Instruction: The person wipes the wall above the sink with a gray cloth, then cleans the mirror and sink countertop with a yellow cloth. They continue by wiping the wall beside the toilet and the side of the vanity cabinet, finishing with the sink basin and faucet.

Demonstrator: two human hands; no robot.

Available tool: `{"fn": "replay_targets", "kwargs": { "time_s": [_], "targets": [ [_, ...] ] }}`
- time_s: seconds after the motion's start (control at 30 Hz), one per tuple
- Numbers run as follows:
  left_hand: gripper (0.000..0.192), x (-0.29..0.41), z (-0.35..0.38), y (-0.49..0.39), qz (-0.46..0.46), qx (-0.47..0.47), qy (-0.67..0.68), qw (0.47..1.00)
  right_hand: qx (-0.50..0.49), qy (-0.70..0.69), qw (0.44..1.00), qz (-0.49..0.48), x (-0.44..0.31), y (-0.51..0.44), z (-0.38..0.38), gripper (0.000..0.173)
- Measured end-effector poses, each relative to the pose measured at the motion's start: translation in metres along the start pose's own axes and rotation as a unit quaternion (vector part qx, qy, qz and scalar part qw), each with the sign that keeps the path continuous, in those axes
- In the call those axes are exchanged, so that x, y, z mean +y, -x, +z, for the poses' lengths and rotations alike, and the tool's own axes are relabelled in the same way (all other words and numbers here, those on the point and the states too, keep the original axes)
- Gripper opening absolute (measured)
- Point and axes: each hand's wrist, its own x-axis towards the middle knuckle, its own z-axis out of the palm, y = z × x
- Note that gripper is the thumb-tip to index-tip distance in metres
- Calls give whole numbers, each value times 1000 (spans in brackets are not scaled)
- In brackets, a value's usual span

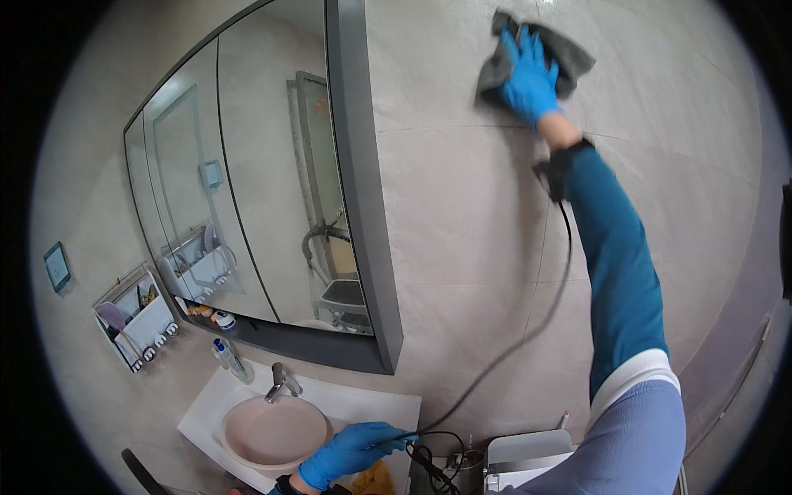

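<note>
My right hand (531, 80), in a blue disposable glove, presses a dark grey cloth (572, 59) flat against the tiled wall (458, 204). Its fingers are spread over the cloth, which is slightly blurred. A black strap with a small device (554, 176) circles that wrist, and a black cable (495, 365) runs down from it. Low in the picture, my left hand (352, 451), also blue-gloved, grips this cable beside the washbasin. A loose coil of the cable (433, 467) hangs just past its fingertips. Beneath the left hand lies a yellow-orange cloth (374, 479), partly hidden.
A mirror cabinet (365, 185) juts out left of my right arm. Below it are a pink basin (272, 430), a chrome faucet (281, 383) and a pump bottle (234, 362). A white wall organizer (139, 325) hangs at left. A white lidded fixture (529, 448) stands at lower right.
</note>
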Motion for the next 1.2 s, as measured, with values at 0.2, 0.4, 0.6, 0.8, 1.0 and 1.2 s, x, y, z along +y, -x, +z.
{"fn": "replay_targets", "kwargs": {
  "time_s": [0.2, 0.4, 0.6, 0.8, 1.0, 1.2],
  "targets": [
    [21, 7, 21, 12, 3, 15, 101, 995, -290, -269, 871, -292, -64, 198, -84, 70],
    [24, 37, 20, 29, -29, 41, 107, 993, -565, -417, 711, 39, -78, 253, -83, 29],
    [28, 58, 18, 43, 1, 14, 0, 1000, -685, -265, 672, -97, -101, 300, -57, 31],
    [28, 66, 10, 56, 3, 47, -32, 998, -511, -574, 628, 124, -133, 142, 0, 26],
    [29, 60, 4, 61, -11, 93, -42, 995, -173, -761, 556, 286, -195, -42, -26, 25],
    [29, 40, -10, 77, 158, 142, -202, 956, 101, -621, 775, 56, -222, -137, -5, 58]
  ]
}}
